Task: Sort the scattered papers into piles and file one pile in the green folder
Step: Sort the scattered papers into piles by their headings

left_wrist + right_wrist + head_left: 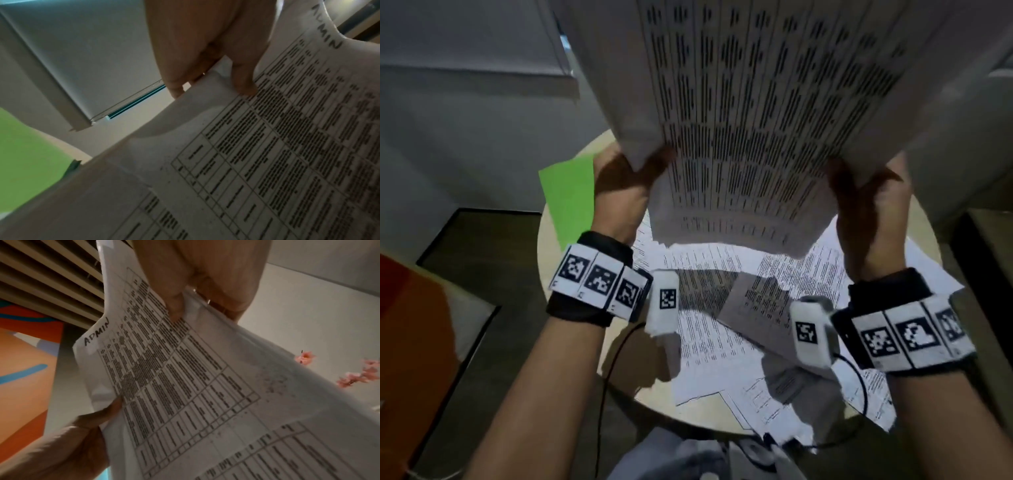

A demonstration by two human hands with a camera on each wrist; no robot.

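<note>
Holding the sheets (750,113) upright, I pinch one lower corner in each hand: left hand (619,195) and right hand (866,212), thumbs in front, fingers curled behind. To sort well, I read the "ADMIN" mark, keep edges flush, then lay them clear of the loose papers (726,329) below my fingers; folder (568,198) lies left of my left fingers.

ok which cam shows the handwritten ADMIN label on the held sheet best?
Right wrist: the ADMIN label reads whole and sharp at the held sheet's corner. Left wrist shows it partly cut off and curled. Head view shows only the sheet's table rows, no label.
</note>
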